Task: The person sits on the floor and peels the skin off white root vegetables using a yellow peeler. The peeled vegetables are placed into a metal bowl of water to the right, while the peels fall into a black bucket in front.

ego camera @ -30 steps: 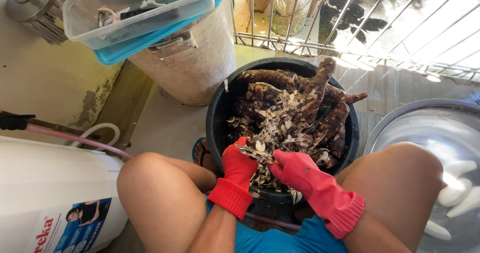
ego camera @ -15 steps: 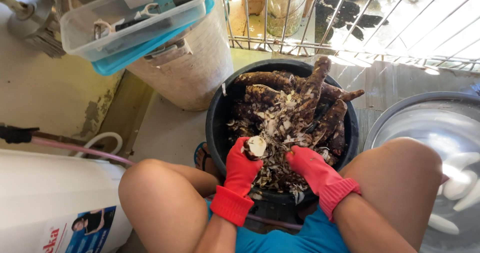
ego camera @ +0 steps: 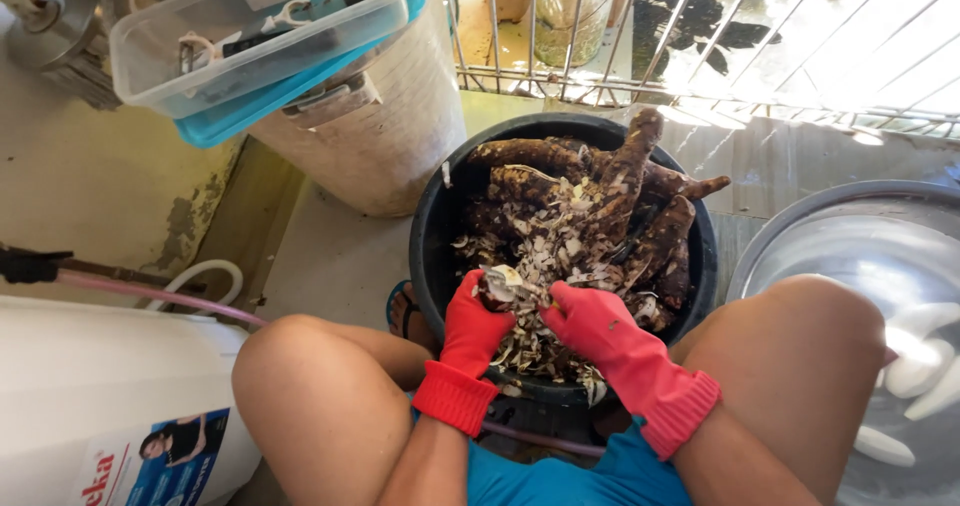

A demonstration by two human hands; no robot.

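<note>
A black round tub (ego camera: 432, 228) sits between my knees, piled with brown cassava roots (ego camera: 620, 191) and a heap of pale peelings (ego camera: 545, 251). Both my hands wear red rubber gloves. My left hand (ego camera: 475, 321) is at the tub's near rim, closed around a cassava piece (ego camera: 500, 284) half buried in peelings. My right hand (ego camera: 590, 324) lies just right of it, fingers curled into the peelings against the same piece. Any tool in the right hand is hidden.
A metal basin (ego camera: 860, 266) of water with white peeled pieces (ego camera: 915, 366) stands at the right. A pale bucket (ego camera: 385, 136) carries a clear plastic box (ego camera: 250, 31) at the back left. A white container (ego camera: 100, 396) and a pink hose (ego camera: 150, 291) lie left; a metal railing (ego camera: 700, 56) runs behind.
Both gloved hands have shifted slightly inside the tub, working the piece among the peelings. The camera view has tilted a little.
</note>
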